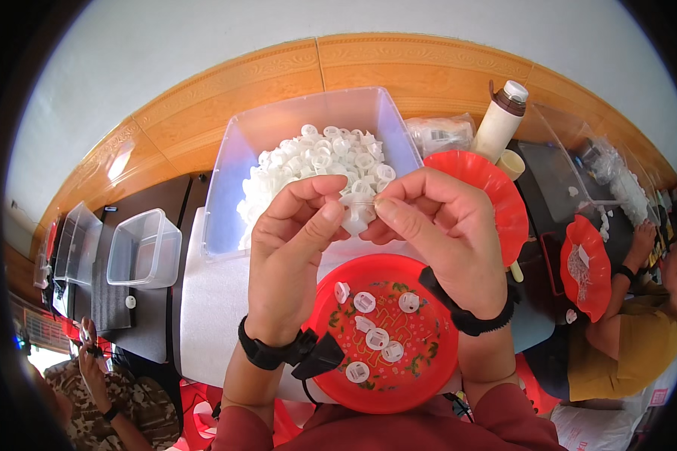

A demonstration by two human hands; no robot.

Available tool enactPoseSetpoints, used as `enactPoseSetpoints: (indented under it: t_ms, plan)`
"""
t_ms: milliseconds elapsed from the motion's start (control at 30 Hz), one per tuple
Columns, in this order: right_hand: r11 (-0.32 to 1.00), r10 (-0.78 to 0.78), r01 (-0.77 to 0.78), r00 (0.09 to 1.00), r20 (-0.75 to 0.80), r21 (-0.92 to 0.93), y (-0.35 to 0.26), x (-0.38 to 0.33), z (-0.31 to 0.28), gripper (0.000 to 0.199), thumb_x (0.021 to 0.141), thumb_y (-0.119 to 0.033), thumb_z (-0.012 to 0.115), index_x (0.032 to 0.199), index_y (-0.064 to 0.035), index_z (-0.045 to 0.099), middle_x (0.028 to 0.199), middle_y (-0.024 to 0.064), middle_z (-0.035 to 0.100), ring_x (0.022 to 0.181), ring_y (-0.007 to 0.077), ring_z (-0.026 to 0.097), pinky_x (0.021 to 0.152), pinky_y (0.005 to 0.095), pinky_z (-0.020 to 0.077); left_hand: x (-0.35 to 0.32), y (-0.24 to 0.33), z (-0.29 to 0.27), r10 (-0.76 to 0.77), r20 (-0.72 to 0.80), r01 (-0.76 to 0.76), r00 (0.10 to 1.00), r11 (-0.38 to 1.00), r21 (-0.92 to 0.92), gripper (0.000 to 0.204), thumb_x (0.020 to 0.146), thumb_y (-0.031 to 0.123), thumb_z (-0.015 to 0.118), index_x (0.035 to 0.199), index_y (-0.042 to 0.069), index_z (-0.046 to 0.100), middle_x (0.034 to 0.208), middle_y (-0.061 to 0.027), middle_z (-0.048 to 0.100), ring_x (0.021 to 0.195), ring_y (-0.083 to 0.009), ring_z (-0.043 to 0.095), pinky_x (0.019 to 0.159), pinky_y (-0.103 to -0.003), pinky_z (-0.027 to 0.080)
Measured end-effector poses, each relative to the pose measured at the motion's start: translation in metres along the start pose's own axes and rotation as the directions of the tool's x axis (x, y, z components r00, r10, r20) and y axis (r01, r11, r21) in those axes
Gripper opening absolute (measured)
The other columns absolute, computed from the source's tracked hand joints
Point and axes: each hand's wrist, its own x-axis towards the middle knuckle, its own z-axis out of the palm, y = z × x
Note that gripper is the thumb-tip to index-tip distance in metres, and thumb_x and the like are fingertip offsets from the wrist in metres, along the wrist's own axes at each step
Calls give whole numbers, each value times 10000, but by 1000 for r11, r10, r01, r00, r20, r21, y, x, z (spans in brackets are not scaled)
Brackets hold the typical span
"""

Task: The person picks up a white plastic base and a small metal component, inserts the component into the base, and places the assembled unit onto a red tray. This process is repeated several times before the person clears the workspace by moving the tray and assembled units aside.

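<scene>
My left hand (289, 252) and my right hand (451, 233) meet in front of me, fingers closed in a pinch. Between their fingertips is a small translucent white plastic piece (357, 216), gripped from both sides; whether the right fingers also pinch something thin at its edge is too small to tell. Just beyond the hands stands a large clear plastic bin (220, 214), heaped with similar white plastic pieces (316, 161). Below them lies a red round tray (421, 387) with a printed floral pattern. Several round white pieces (377, 339) are scattered on it.
Behind my right hand are a red scalloped plate (504, 207), a white thermos (498, 124) and a cup (511, 164). A clear container (144, 248) stands at left. Co-workers sit on both sides, one in a camouflage top (139, 406), one in a mustard top (624, 342).
</scene>
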Motion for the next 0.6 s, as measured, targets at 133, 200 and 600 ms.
enactPoseSetpoints:
  t_ms: [133,200,600]
  plan:
    - [995,16,-10,998,-62,96,-1,2,-1,132,891,-85,603,900,46,587,797,92,654,750,126,653,680,235,533,1,-2,3,-13,0,13,1000,994,-108,308,857,34,620,1160,4,571,983,-29,616,873,-105,571,814,-257,461]
    - [994,28,-20,997,-72,108,-3,2,-1,134,891,-86,604,896,47,586,788,89,653,746,124,652,674,235,534,2,-3,2,-11,14,12,1000,997,-75,311,851,29,625,1157,2,573,983,-32,620,863,-106,573,817,-258,460]
    - [1000,-26,26,993,-115,-2,-5,0,0,132,879,-81,613,892,47,584,788,67,646,720,98,637,623,203,490,3,0,-4,-150,60,160,987,957,-243,301,898,51,562,1194,-2,549,1101,-99,624,1015,-188,617,855,-276,516]
